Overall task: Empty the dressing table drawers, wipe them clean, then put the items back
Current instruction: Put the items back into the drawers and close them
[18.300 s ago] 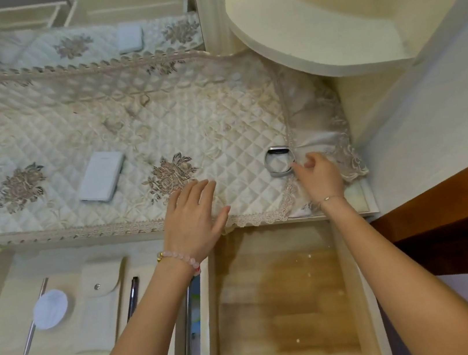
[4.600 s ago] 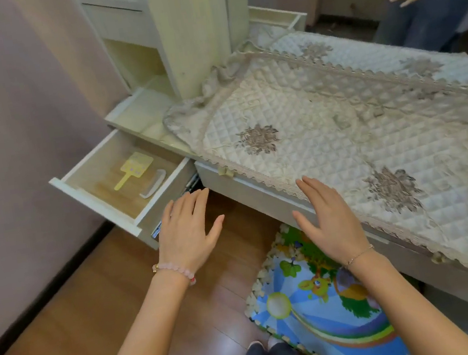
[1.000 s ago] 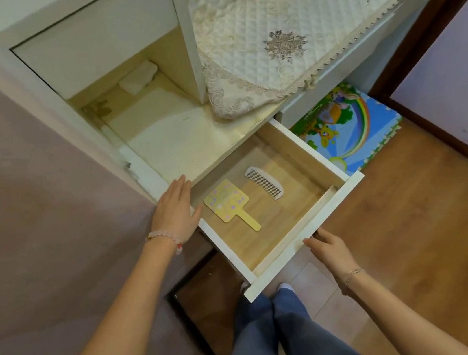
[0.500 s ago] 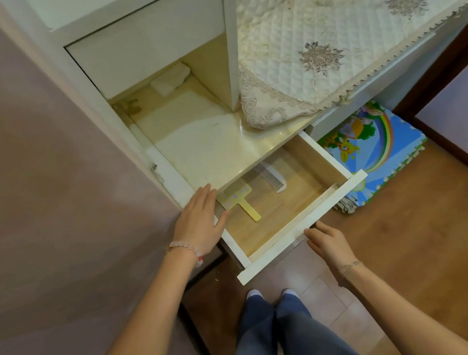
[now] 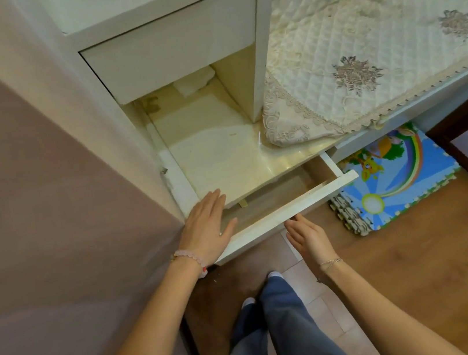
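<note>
Drawer (image 5: 280, 211) sits only partly out beneath the counter (image 5: 223, 154). My left hand (image 5: 204, 233) lies flat over its corner, fingers (image 5: 212, 203) spread; my right hand (image 5: 308, 234) has loosely parted fingers touching its front (holding nothing). One drawer, two hands.

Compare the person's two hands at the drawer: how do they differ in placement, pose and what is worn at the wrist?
The left hand lies flat, palm down, over the drawer's left corner; the right hand sits lower, fingertips at the underside of the drawer front. The left hand's fingers are spread forward; the right hand's curl upward. The left wrist wears a pink bead bracelet; the right wears a thin chain. Both hands are bare, open and hold nothing.
</note>
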`<state>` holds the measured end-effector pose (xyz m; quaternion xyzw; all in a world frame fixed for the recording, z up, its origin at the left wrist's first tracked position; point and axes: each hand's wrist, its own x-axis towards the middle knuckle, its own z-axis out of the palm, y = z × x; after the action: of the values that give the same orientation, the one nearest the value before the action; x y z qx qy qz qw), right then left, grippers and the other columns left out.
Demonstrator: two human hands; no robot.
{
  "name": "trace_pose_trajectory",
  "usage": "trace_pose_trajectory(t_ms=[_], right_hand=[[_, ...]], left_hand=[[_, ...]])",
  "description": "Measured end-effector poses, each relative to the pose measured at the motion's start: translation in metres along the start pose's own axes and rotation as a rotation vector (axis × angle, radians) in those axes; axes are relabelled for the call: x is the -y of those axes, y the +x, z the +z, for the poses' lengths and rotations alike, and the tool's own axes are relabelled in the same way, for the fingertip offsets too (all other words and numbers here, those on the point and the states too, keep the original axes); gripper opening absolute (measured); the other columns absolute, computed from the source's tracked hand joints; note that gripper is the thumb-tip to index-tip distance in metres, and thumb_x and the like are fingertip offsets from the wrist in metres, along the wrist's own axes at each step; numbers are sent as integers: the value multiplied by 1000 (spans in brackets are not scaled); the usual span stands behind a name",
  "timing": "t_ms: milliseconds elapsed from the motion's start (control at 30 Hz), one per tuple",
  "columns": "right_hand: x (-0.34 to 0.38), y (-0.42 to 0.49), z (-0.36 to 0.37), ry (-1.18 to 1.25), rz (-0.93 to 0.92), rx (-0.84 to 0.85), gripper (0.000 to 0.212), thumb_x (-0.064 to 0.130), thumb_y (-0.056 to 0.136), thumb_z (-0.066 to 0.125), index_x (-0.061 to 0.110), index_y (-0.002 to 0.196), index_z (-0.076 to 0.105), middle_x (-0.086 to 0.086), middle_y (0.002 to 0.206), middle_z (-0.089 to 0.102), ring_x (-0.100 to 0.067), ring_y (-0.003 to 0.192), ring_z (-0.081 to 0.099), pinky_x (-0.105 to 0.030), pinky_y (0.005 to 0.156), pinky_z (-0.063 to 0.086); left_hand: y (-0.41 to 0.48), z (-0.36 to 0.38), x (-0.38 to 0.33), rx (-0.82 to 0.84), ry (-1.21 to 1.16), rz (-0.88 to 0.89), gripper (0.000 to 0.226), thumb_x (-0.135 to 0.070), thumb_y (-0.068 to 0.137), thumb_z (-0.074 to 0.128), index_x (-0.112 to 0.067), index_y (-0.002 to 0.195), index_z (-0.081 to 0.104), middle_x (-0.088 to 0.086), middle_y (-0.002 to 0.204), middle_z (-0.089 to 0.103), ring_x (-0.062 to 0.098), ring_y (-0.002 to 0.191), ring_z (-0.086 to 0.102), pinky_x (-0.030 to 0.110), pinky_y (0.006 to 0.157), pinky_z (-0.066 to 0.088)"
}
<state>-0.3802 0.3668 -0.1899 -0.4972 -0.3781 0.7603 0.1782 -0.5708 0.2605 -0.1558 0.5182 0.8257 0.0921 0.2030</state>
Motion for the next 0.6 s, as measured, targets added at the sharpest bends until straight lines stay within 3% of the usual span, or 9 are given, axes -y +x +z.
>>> trace_pose_trajectory(t_ms=[100, 333, 600], right_hand=[[2, 15, 2, 76, 34, 19, 47, 7, 94, 46, 4, 140, 34, -13, 140, 45, -22, 125, 48, -38, 111, 32], [15, 46, 16, 202, 87, 87, 51, 3, 96, 39, 1, 144, 22, -16, 143, 39, -22, 128, 44, -34, 110, 32], [25, 69, 22, 226, 112, 140, 53, 12, 96, 40, 2, 145, 22, -14, 144, 39, -22, 132, 41, -33, 110, 32]], left_hand=[[4, 4, -1, -12, 10, -18, 60, -47, 98, 29, -17, 149, 16, -2, 157, 8, 12, 144, 4, 25, 114, 0], [5, 12, -1, -39, 25, -29, 80, -60, 82, 2, -18, 148, 20, -4, 157, 8, 10, 144, 3, 20, 111, -9], [5, 14, -3, -72, -21, -50, 74, -56, 86, 10, -16, 146, 27, -1, 155, 18, 14, 143, 12, 25, 112, -2]])
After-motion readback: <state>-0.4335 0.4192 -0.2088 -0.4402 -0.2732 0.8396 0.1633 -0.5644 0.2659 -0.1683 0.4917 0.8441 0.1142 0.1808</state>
